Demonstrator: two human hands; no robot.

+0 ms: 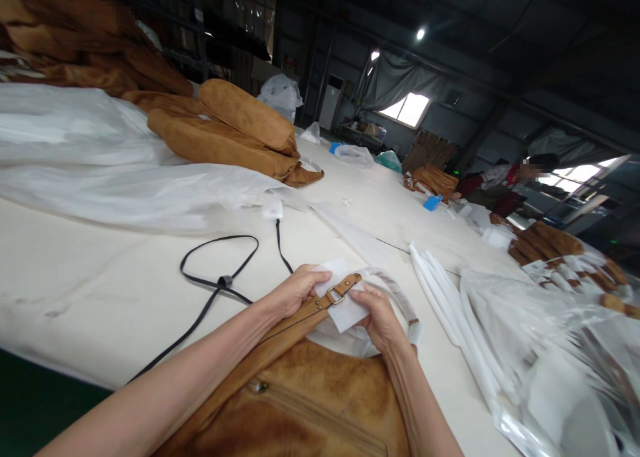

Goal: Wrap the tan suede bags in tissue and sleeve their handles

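Tan suede shoulder bag (310, 403) at the edge of the cream table (90, 290).
Our left hand (295, 293) and right hand (380, 320), close together, clamp its buckled strap (335, 295) and white paper (345, 307); it looks soft, light, best held there.

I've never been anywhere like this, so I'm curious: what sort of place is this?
Probably a workshop or small factory packing handbags: tan suede-look handbags are piled on a long white table, clear plastic bags lie beside them, and a co-worker sits further down.

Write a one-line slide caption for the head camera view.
Left hand and right hand hold a white sheet at the buckled strap of a tan shoulder bag over a cream worktable.
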